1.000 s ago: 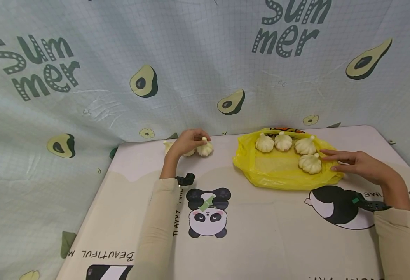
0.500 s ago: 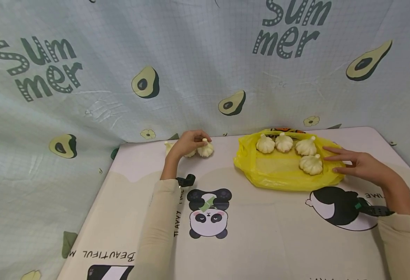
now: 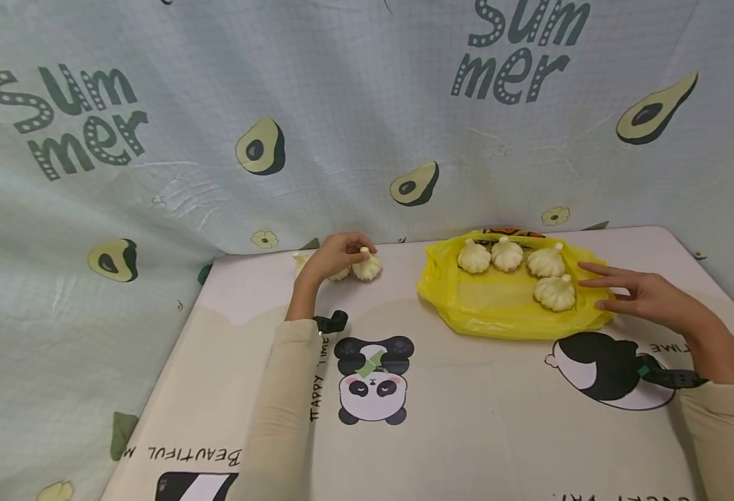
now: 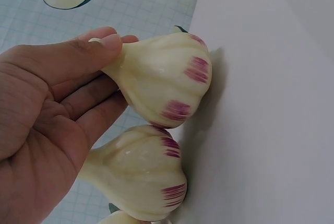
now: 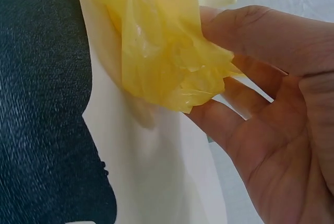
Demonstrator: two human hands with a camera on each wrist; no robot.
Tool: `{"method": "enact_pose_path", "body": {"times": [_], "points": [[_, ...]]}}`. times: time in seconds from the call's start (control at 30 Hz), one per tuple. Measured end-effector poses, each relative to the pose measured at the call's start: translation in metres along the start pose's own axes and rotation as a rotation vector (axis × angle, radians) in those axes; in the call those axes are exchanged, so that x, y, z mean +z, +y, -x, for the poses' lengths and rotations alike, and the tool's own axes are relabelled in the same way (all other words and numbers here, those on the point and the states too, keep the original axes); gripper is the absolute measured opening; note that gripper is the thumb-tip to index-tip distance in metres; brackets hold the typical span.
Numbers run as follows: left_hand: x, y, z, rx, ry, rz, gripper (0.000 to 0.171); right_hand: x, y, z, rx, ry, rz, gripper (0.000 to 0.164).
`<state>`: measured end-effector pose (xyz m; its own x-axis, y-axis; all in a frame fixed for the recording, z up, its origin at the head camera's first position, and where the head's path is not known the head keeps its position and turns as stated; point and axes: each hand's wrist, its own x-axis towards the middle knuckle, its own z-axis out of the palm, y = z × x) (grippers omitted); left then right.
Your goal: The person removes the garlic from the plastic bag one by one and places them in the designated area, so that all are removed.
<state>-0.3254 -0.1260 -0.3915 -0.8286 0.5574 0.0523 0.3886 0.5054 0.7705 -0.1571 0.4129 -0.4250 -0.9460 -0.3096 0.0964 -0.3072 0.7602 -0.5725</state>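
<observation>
At the back left of the table, my left hand (image 3: pixel 337 256) pinches a cream garlic bulb (image 4: pixel 164 75) by its stem, between thumb and fingers; the bulb has purple streaks. A second garlic bulb (image 4: pixel 138 174) lies right beside it, and part of a third garlic bulb (image 3: pixel 300 261) shows past the wrist. My right hand (image 3: pixel 651 296) is at the right edge of a yellow plastic bag (image 3: pixel 485 320), fingers fairly straight and spread, touching the crumpled film. Several garlic bulbs (image 3: pixel 554 293) sit on the opened bag, toward its back and right.
The table is covered with a pale printed cloth (image 3: pixel 454 403) showing a panda and lettering. Behind and to the left hangs a curtain (image 3: pixel 341 104) with avocado prints, meeting the table's back edge close to the left hand and the bag.
The right hand has shifted slightly at the bag's edge. The left hand stays on the same garlic bulb, and the other bulbs have not moved.
</observation>
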Motion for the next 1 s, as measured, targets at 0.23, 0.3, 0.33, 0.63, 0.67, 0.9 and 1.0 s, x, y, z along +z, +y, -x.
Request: {"method": "enact_pose_path", "body": {"times": [0.23, 0.3, 0.33, 0.63, 0.67, 0.9, 1.0], "points": [[-0.0034, -0.0018, -0.0005, 0.02, -0.003, -0.037, 0.017, 0.0014, -0.0007, 0.0016, 0.048, -0.03, -0.056, 0.041], [-0.0046, -0.0018, 0.0002, 0.03, 0.002, -0.048, 0.018, 0.0012, -0.0005, 0.0018, 0.061, -0.036, -0.056, 0.042], [-0.0051, -0.0017, 0.0006, 0.034, 0.005, -0.053, 0.018, 0.001, -0.0002, 0.0017, 0.069, -0.04, -0.057, 0.043], [-0.0046, 0.0005, -0.0007, 0.054, 0.004, -0.073, 0.019, 0.0024, -0.0001, 0.0001, 0.097, -0.046, -0.069, 0.044], [-0.0039, 0.0007, -0.0013, 0.058, 0.003, -0.077, 0.019, 0.0026, -0.0003, 0.0001, 0.099, -0.047, -0.069, 0.044], [-0.0011, 0.0037, -0.0066, 0.095, 0.026, -0.102, 0.019, 0.0041, 0.0004, -0.0006, 0.115, -0.045, -0.055, 0.045], [-0.0006, 0.0042, -0.0081, 0.112, 0.031, -0.127, 0.018, 0.0044, 0.001, -0.0007, 0.121, -0.047, -0.054, 0.045]]}}
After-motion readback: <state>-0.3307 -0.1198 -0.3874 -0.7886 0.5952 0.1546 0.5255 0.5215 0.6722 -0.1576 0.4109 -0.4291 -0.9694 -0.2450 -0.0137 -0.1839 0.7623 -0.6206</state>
